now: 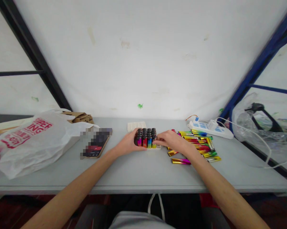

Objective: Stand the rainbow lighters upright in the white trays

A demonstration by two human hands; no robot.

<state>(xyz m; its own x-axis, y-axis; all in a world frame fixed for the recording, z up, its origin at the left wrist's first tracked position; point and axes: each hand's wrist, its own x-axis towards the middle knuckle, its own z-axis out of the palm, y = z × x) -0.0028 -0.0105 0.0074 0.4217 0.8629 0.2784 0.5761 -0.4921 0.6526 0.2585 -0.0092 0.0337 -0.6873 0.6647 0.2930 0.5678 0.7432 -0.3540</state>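
Observation:
Several colourful lighters (147, 142) with black tops stand upright in tight rows on a white tray (158, 147), mostly hidden beneath them. My left hand (128, 142) wraps round the left side of this block, thumb along the front. At the block's right end, the closed fingers of my right hand (169, 139) pinch a lighter (154, 143) at the front right corner. Beyond the block lies a white grid-like tray (136, 126). Loose metallic-coloured lighters (202, 147) are heaped to the right, partly under my right forearm.
A phone (99, 143), partly blurred out, lies left on the grey table (133, 173). Further left are a white plastic bag (40, 136) and cardboard (80, 117). A white power strip (213, 128) with cables sits back right, near a clear plastic bag (250, 136).

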